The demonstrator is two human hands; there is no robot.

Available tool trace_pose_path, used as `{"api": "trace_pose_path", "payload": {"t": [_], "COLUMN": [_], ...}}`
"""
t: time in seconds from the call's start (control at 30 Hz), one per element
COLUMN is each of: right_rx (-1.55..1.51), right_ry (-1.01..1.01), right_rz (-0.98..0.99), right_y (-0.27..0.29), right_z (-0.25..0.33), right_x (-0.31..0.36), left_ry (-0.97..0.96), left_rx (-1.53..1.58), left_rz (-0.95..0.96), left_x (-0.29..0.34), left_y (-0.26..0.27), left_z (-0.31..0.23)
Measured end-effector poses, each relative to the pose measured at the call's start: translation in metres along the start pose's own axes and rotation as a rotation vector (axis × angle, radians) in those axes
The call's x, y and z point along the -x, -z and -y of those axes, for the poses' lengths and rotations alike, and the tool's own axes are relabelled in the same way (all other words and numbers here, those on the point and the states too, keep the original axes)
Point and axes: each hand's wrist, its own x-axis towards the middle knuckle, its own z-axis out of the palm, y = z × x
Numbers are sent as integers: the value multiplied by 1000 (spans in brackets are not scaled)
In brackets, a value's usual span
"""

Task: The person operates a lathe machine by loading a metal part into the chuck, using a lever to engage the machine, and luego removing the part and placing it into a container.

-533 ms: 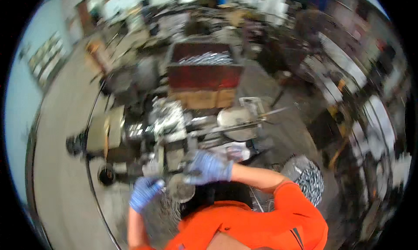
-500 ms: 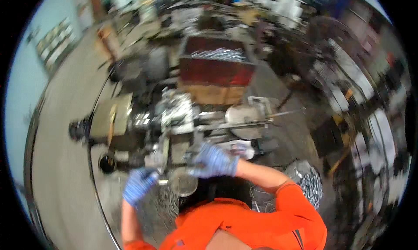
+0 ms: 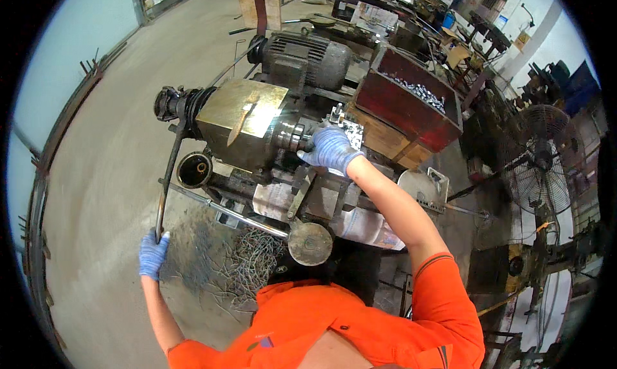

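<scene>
Lever [image 3: 170,173], left of frame: likely stiff, weighty; best gripped near lower end. Clasped there by left hand [image 3: 153,254]; cannot tell contents of half-curled right hand [image 3: 331,148] by spindle [image 3: 290,136], centre.

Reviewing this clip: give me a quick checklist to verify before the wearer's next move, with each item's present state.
1. Left hand on the long lever: ok, gripping its lower end.
2. Right hand well away from the metal spindle: not ok, right beside it.
3. Spindle stopped: cannot tell from a still.
4. Metal box free of loose tools: not ok, a wooden-handled tool lies on top.
5. Floor free of shavings: not ok, a tangle lies beside the machine.
</scene>
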Motion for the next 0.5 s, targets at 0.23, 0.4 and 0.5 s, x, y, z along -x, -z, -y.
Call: {"api": "trace_pose_path", "payload": {"t": [0.23, 0.4, 0.5], "right_rx": [-191, -225, -287], "right_ry": [-28, 5, 42], "right_rz": [-2, -33, -102], "right_y": [-7, -18, -22], "right_z": [-1, -6, -6], "right_x": [-8, -8, -8], "left_ry": [-23, -35, -5], "left_rx": [29, -160, -203], "left_rz": [-20, -54, -42], "left_x": [-5, 1, 1], "left_y": [-9, -2, 0], "left_z": [4, -14, -14]}}
